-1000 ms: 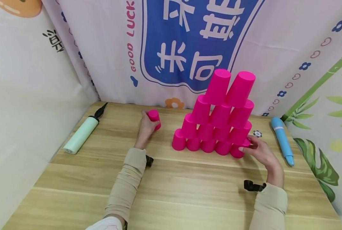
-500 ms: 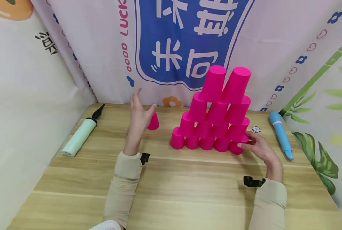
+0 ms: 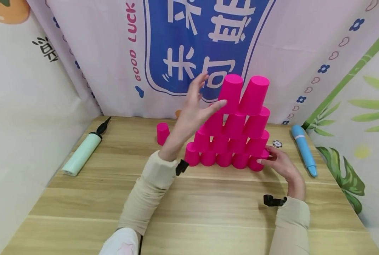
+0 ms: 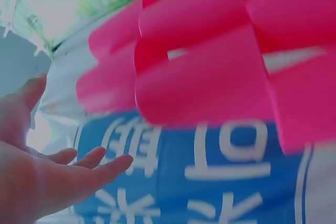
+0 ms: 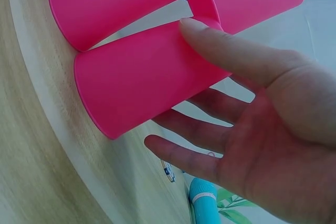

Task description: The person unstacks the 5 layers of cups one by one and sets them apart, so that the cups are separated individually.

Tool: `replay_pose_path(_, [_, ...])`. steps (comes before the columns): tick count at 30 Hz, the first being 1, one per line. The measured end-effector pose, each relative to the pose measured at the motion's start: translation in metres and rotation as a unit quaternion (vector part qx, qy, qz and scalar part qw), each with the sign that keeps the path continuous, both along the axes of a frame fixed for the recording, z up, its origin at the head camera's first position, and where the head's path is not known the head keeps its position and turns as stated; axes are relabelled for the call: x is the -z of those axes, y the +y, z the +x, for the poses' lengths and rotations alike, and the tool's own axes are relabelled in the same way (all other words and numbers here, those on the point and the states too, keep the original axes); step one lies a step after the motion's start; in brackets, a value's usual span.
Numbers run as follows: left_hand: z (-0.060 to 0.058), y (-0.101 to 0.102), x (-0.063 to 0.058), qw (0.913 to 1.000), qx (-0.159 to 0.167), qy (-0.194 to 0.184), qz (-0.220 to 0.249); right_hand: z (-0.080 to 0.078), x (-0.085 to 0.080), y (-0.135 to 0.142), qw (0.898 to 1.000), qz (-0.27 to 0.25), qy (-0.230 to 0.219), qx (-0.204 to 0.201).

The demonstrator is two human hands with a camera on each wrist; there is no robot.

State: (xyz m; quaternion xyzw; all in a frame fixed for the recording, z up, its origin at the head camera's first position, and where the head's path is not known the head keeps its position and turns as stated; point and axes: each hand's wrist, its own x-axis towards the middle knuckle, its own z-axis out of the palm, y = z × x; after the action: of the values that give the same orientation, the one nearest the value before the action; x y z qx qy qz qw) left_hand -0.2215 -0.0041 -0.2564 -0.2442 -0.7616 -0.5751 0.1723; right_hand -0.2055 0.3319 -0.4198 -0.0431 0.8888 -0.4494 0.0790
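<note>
A pyramid of pink cups, all upside down, stands on the table in several tiers, topped by a left cup (image 3: 232, 92) and a right cup (image 3: 255, 95) side by side. My left hand (image 3: 191, 114) is raised at the pyramid's upper left, fingers spread and holding nothing. Its thumb overlaps the top left cup in the head view, while the left wrist view has that hand apart from the cups. With thumb in front and fingers behind, my right hand (image 3: 282, 163) grips the bottom right cup (image 5: 142, 82). One single pink cup (image 3: 162, 133) stands left of the pyramid.
A mint-green hand pump (image 3: 83, 153) with a black nozzle lies at the table's left. On the right are a blue pen-shaped object (image 3: 304, 150) and a poker chip (image 3: 277, 143). Behind the table (image 3: 227, 209) hangs a printed cloth (image 3: 298, 53).
My left hand has let go of the single cup at the left, then risen and moved right to the pyramid's upper tiers. The right hand keeps its grip on the bottom right cup.
</note>
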Motion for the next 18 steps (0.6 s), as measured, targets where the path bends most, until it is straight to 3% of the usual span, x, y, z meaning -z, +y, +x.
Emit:
replay_pose_path(3, [-0.006,0.019,-0.008,0.9998,0.01,-0.006,-0.015,0.001,0.002,-0.001,1.0,-0.004,-0.002,0.001])
replay_pose_path(7, [-0.012,0.035,-0.008,0.9996,0.02,-0.015,-0.011,0.001,0.005,-0.002,1.0,-0.004,0.007,-0.005])
replay_pose_path(9, [-0.015,0.039,-0.006,0.9996,0.022,-0.014,-0.006,0.005,-0.004,-0.007,1.0,-0.009,0.01,-0.008])
replay_pose_path(14, [-0.017,0.044,-0.004,0.9998,0.011,-0.009,0.01,0.003,-0.006,-0.006,1.0,-0.011,0.011,-0.011])
replay_pose_path(18, [-0.019,0.047,-0.006,0.9999,0.005,-0.007,0.013,-0.001,0.002,0.002,1.0,-0.012,0.017,-0.01])
